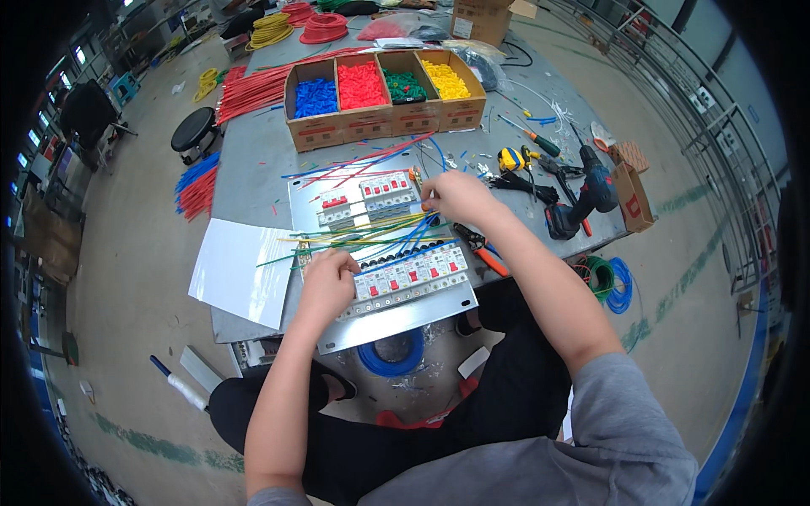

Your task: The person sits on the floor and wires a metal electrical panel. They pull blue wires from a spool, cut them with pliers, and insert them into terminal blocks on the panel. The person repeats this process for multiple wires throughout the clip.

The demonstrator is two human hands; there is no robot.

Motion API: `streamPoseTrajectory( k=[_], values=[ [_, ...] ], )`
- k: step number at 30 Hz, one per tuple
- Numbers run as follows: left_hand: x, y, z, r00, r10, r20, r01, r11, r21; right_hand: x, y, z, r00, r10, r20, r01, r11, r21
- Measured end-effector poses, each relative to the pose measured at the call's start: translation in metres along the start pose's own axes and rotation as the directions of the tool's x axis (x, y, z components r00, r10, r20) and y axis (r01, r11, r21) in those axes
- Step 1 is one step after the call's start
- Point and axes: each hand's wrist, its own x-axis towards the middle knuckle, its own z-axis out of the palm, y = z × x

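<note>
A metal mounting plate [388,309] lies at the table's front edge. It bears a front row of circuit breakers [413,277] with red switches and a shorter back row of breakers [386,185]. Yellow-green wires [363,231] and blue wires [432,226] run loose between the rows. My left hand [327,285] is at the left end of the front row, its fingers curled by the wire ends; what they grip is hidden. Beside the back row's right end, my right hand [464,199] pinches something small that I cannot make out. Wire strippers [484,250] with orange handles lie right of the plate.
Behind the plate stands a divided cardboard box [325,130] of blue, red, green and yellow caps. A cordless drill [584,199], a tape measure [511,158] and a screwdriver [540,140] lie right. White paper [243,271] lies left. A blue wire coil [393,354] is on the floor.
</note>
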Motion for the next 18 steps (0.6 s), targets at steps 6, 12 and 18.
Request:
streamPoseTrajectory(
  k=[6, 12, 18],
  values=[
    [-0.002, 0.003, -0.007, 0.999, 0.012, 0.034, -0.015, 0.998, 0.063, -0.005, 0.000, -0.029, 0.972, 0.034, -0.232, 0.020, 0.975, 0.223],
    [-0.003, 0.009, -0.005, 0.997, 0.066, 0.048, -0.070, 0.994, 0.086, -0.008, 0.006, -0.041, 0.863, 0.026, -0.504, 0.117, 0.962, 0.248],
    [0.000, 0.015, -0.004, 0.991, 0.105, -0.085, -0.097, 0.991, 0.093, -0.022, -0.002, -0.058, 0.716, 0.145, -0.683, 0.316, 0.805, 0.502]
  ],
)
